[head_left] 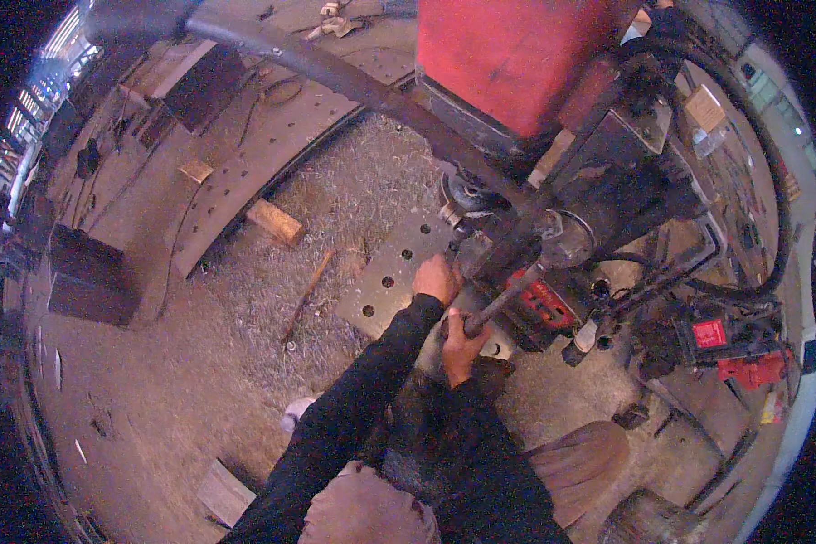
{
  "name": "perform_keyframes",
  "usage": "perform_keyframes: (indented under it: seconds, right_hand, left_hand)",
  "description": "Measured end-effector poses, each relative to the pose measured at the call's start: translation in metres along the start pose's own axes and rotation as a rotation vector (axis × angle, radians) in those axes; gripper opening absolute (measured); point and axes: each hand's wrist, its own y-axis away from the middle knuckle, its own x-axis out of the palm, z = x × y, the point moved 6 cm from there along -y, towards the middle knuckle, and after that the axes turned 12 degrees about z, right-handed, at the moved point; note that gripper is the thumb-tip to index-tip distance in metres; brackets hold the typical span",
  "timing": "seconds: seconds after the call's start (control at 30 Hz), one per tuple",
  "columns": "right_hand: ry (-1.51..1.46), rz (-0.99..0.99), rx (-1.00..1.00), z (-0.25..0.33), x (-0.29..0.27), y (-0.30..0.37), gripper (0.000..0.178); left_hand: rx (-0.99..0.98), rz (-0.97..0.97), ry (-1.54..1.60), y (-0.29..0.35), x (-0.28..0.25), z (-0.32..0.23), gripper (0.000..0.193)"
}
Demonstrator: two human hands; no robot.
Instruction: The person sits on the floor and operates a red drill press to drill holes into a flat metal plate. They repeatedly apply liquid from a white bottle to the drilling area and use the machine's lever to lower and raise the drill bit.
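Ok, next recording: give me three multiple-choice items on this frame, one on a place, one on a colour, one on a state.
1. Where does the left hand rest?
A. on the grey perforated steel plate
B. on the pale wooden block
C. on the person's knee

2. What colour is the big machine housing at the top?
A. green
B. red
C. white

3. How is the right hand?
A. flat and open on the floor
B. hanging free
C. closed around the dark metal lever handle

Answers: 1 A, it lies at the plate's edge beside the holes; 2 B, the housing is plainly red; 3 C, the fingers wrap the handle's end.
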Motion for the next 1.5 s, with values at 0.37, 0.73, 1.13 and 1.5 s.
perform_keyframes:
  seconds: [0.37, 0.73, 1.13, 1.5]
  right_hand:
    - [0.044, -0.032, -0.004, -0.022, -0.013, -0.011, 0.047]
    - [-0.088, -0.029, -0.075, -0.036, -0.011, -0.016, 0.029]
    - [-0.111, 0.054, -0.061, -0.027, -0.001, -0.011, 0.033]
    - [-0.093, 0.051, -0.081, -0.029, -0.004, -0.015, 0.022]
  left_hand:
    - [-0.026, 0.008, -0.006, -0.004, 0.006, -0.012, 0.031]
    - [0.165, -0.045, -0.039, 0.001, 0.008, -0.006, 0.031]
    - [0.130, -0.048, 0.029, 0.023, -0.005, 0.000, 0.033]
    - [0.221, -0.089, 0.054, 0.039, -0.011, 0.008, 0.035]
